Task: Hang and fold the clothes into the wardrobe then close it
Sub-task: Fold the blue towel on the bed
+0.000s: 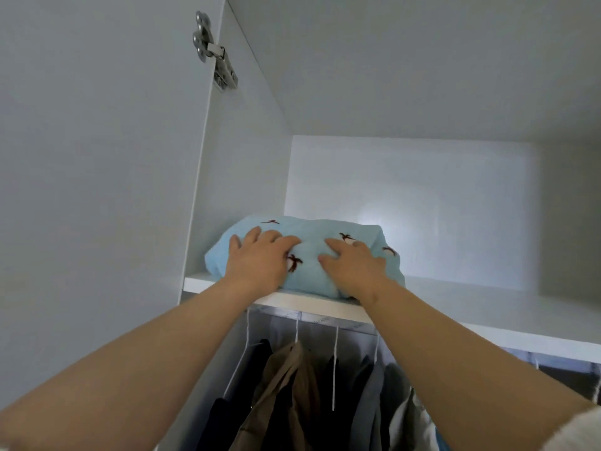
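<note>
Forearms, two, unclothed, nearest the lens, reaching up and forward from the bottom corners: left forearm (113, 369), right forearm (471, 353), with a pale sleeve (579, 431) at the far right edge.

Far to the left of the left hand (257, 255): open wardrobe door (97, 157); metal hinge (216, 53) high above.

Left hand: palm down, fingers spread, laid flat on the left half of the folded blue garment (309, 232). Nothing pinched.

Folded blue garment: light blue with small dark bird-like motifs. Under both hands, on the top shelf (208, 283). Front fold level with or slightly past the shelf's front edge; cannot tell which.

Right hand (354, 268): palm down, fingers spread, pressed onto the right half. Nothing gripped.

To the right of the right hand: more of the shelf board, with the pale back panel (406, 206) beyond.

Below both wrists: hanging clothes (286, 385) in dark, khaki and grey, on white hangers (335, 369).

Hazards, as judged:
- Bundle seated close to the front lip: likely to tip forward onto the hanging clothes on release, unless pushed deeper.
- Uneven push, one hand ahead of the other: twisting, top layer rucked, folds opened.
- Too heavy a downward press: sides bulging, folds springing apart on release.
- Overhang left at the front: possible fouling of the wardrobe door on closing.
</note>
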A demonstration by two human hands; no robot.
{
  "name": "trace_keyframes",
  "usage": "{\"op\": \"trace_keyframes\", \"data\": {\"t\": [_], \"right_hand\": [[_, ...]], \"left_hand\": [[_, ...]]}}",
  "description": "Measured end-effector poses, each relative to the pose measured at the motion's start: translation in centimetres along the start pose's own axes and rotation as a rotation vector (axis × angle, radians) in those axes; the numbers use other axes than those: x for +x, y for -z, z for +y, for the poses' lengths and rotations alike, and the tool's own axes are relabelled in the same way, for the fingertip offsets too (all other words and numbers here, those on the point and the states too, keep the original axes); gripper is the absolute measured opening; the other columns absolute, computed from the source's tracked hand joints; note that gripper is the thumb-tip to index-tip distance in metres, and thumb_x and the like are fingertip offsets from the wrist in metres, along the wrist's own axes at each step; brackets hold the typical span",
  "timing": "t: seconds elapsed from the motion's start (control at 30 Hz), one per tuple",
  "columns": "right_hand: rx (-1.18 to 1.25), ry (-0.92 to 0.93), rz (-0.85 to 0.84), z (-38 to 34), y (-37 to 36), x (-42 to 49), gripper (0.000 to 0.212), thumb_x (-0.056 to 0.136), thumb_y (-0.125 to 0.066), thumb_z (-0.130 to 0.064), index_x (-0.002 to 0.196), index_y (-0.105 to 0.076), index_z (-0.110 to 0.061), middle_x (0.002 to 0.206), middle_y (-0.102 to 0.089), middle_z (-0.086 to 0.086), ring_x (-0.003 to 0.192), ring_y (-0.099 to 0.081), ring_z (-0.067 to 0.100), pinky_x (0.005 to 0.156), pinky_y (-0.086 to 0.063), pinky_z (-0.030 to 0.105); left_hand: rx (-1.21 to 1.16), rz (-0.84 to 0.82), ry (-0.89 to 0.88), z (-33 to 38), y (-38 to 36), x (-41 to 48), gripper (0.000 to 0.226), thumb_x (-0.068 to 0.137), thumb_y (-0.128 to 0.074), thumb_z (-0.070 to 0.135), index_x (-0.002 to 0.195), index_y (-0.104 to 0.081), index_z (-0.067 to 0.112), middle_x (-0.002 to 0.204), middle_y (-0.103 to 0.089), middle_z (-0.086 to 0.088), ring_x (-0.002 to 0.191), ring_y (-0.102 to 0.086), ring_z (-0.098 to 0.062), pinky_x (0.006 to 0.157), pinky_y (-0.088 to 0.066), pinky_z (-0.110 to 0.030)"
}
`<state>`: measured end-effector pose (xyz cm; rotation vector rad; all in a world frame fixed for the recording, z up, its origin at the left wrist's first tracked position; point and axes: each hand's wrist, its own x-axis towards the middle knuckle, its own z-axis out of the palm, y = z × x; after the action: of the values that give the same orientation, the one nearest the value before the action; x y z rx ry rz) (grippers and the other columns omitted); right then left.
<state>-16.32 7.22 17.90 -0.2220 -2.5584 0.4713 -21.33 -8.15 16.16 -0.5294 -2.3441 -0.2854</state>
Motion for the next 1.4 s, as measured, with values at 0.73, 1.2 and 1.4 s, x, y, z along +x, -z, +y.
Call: {"op": "trace_keyframes", "data": {"t": [0.73,1.2,1.4], "right_hand": [[0.044,0.123,-0.055,-1.1,-0.8,5.2,0.051,0.095,-0.034,-0.046,0.144,-0.029,-0.032,0.154,-0.021,-0.004,0.139,-0.022,0.023,0.113,-0.016,0.042],[0.15,0.199,-0.277,1.4,-0.7,3.9,0.059,0.096,-0.037,-0.046,0.148,-0.018,-0.024,0.154,-0.021,0.0,0.138,-0.027,0.022,0.116,-0.019,0.039],[0.401,0.077,-0.089,2.3,2.3,-1.7,0.033,0.088,-0.054,-0.04,0.116,-0.053,-0.023,0.116,-0.052,0.0,0.103,-0.05,0.018,0.092,-0.042,0.032]], "left_hand": [[-0.16,-0.036,0.083,-1.8,-2.3,6.5,0.046,0.095,-0.027,0.048,0.138,-0.035,0.034,0.146,-0.037,0.006,0.138,-0.024,-0.018,0.112,-0.003,-0.05],[-0.084,-0.096,0.154,-0.8,-2.4,4.8,0.049,0.097,-0.024,0.044,0.133,-0.042,0.018,0.14,-0.044,-0.009,0.127,-0.04,-0.029,0.106,-0.022,-0.042],[-0.355,0.004,0.262,2.6,0.0,0.2,0.045,0.09,-0.045,0.038,0.131,-0.042,0.021,0.135,-0.044,-0.004,0.121,-0.042,-0.026,0.096,-0.036,-0.039]]}}
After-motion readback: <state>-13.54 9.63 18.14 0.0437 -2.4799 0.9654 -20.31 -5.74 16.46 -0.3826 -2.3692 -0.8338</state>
